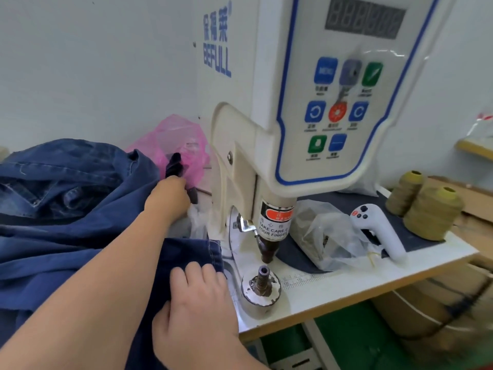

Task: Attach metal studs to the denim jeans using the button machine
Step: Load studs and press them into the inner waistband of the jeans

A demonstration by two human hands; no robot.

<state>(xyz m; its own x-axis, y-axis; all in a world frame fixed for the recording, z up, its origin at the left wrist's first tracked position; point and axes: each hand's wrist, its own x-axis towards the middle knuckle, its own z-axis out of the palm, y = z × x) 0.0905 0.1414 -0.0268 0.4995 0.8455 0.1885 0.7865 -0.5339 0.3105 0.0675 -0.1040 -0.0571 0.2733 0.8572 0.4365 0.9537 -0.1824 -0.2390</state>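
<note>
Denim jeans [66, 236] pinched by right hand [197, 303], left hand [168, 194] outstretched, grasping fabric edge.

open gap between punch [267, 253] and lower die [262, 281], plastic bag [324, 237] crowding right, jeans [66, 236] heaped left

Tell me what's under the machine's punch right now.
Directly under the punch stands the bare lower die; no denim lies on it. The jeans stop just left, held by the right hand. Any stud inside the die cannot be seen.
</note>
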